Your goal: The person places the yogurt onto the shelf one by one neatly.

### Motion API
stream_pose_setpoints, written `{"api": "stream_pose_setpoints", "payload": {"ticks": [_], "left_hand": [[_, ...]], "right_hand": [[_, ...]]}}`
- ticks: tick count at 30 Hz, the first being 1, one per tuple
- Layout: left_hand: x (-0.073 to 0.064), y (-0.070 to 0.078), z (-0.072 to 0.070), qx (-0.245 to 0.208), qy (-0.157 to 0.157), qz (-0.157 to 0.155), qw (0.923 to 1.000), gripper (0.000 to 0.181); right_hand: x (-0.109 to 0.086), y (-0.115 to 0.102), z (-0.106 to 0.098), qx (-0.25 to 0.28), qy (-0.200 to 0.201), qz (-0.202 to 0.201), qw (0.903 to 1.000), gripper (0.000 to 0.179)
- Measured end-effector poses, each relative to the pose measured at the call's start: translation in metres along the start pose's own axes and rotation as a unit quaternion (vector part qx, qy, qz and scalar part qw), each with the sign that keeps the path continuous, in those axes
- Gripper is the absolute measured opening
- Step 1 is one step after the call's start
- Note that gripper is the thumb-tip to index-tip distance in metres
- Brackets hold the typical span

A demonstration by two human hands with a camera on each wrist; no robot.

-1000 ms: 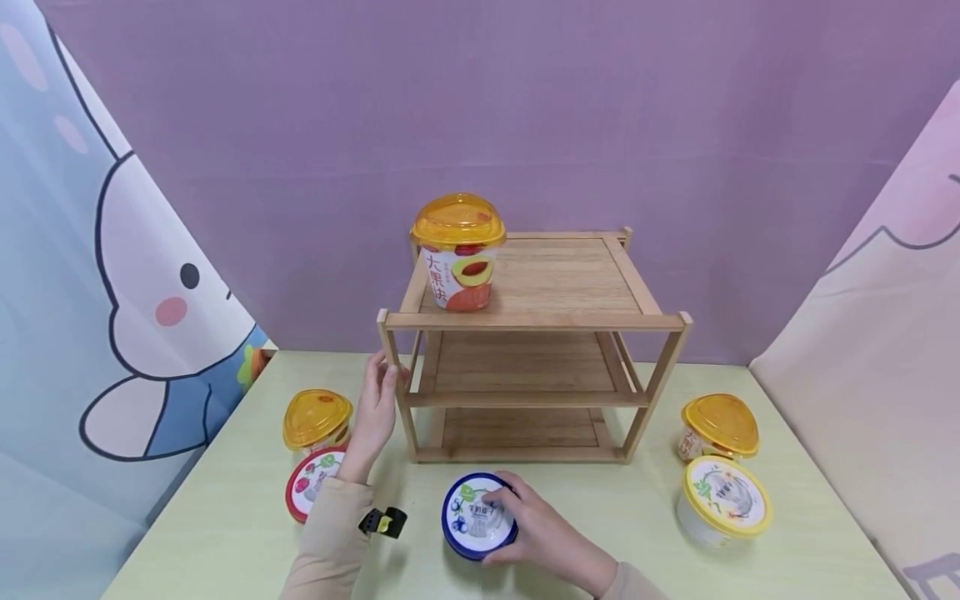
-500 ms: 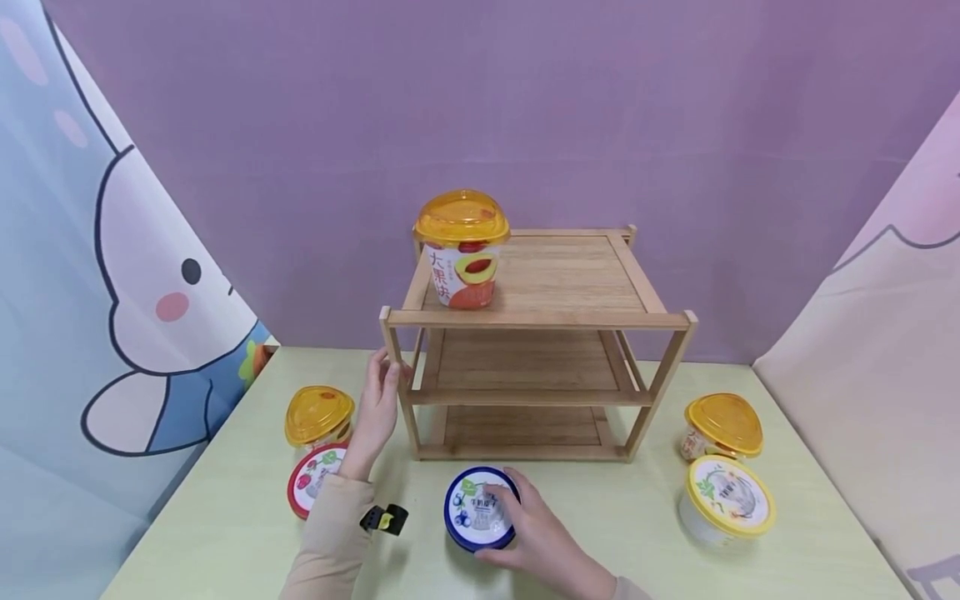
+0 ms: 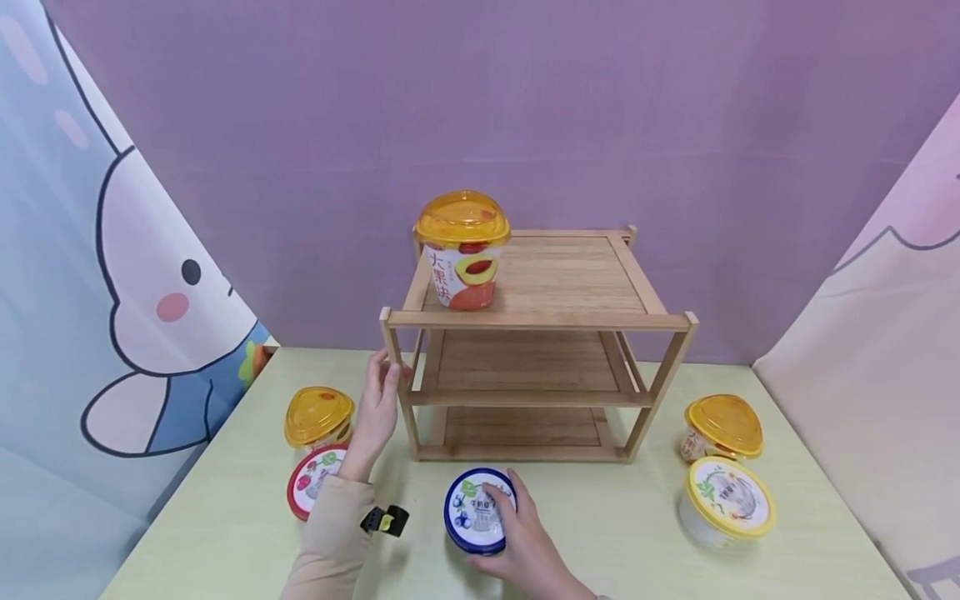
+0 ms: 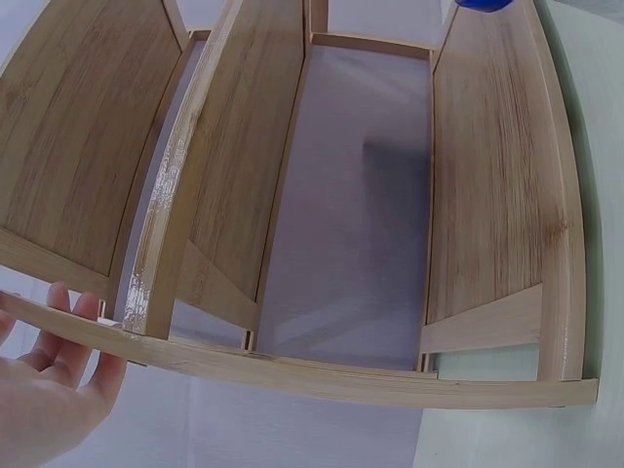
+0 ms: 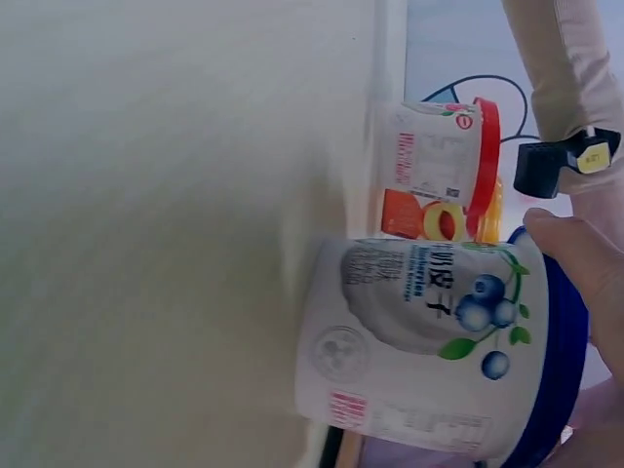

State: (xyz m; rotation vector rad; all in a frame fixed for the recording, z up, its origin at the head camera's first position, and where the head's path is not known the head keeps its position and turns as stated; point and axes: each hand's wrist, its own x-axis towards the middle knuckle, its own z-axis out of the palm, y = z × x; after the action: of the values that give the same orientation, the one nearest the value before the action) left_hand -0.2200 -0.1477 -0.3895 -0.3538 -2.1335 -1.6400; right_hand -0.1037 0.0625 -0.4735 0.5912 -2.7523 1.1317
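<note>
1. A blue-lidded tub [image 3: 472, 515] is placed upright on the table [image 3: 622, 525], in front of the rack and slightly left of its middle. Blueberries are printed on its lid and side.
2. The tub is gripped at its lid by the right hand [image 3: 528, 546]; the fingers are curled over the lid and round its right side.
3. The wooden rack [image 3: 531, 400], built with three shelves, is stood upright on the table beyond the tub. Its front left post is held by the left hand [image 3: 377, 412], whose fingers are curled behind the wood.
4. On the left forearm, a beige sleeve [image 3: 330, 533] and a black wrist device [image 3: 385, 521] are worn.
5. A peach cup [image 3: 462, 258] with a domed orange lid is carried upright on the top shelf, at the left.
6. Left of the rack, a red-lidded tub [image 3: 311, 483] is partly hidden by the left forearm; just behind it an orange-lidded cup [image 3: 318, 415] is seen.
7. Right of the rack, a yellow-lidded tub [image 3: 727, 497] is set before a second orange-lidded cup [image 3: 722, 423].
8. The scene is backed by a purple cloth [image 3: 480, 108] and flanked at the left by a cartoon-printed curtain [image 3: 52, 333].
</note>
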Motion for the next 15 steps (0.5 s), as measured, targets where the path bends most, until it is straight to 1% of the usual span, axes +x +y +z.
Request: {"api": "stream_pose_setpoints", "payload": {"ticks": [3, 5, 8, 12, 14, 15], "left_hand": [[0.000, 0.001, -0.001, -0.002, -0.006, -0.008, 0.9999, 0.032], [0.000, 0.003, -0.001, -0.003, -0.011, -0.019, 0.9998, 0.032], [-0.002, 0.013, -0.002, -0.006, -0.015, -0.025, 0.9995, 0.031], [-0.004, 0.027, -0.001, -0.006, -0.015, -0.020, 0.9997, 0.031], [-0.005, 0.028, -0.001, -0.002, -0.015, -0.015, 0.9998, 0.031], [-0.004, 0.026, -0.001, -0.004, -0.014, -0.015, 0.9998, 0.030]], "right_hand": [[0.000, 0.002, 0.002, 0.021, 0.001, 0.013, 0.9997, 0.084], [0.001, 0.004, 0.004, 0.037, -0.001, 0.019, 0.9991, 0.086], [0.002, 0.006, 0.006, 0.061, -0.003, 0.024, 0.9979, 0.087], [0.002, 0.008, 0.008, 0.087, -0.002, 0.029, 0.9957, 0.088], [0.002, 0.009, 0.008, 0.096, 0.000, 0.030, 0.9949, 0.088], [0.002, 0.009, 0.009, 0.098, 0.002, 0.030, 0.9947, 0.088]]}}
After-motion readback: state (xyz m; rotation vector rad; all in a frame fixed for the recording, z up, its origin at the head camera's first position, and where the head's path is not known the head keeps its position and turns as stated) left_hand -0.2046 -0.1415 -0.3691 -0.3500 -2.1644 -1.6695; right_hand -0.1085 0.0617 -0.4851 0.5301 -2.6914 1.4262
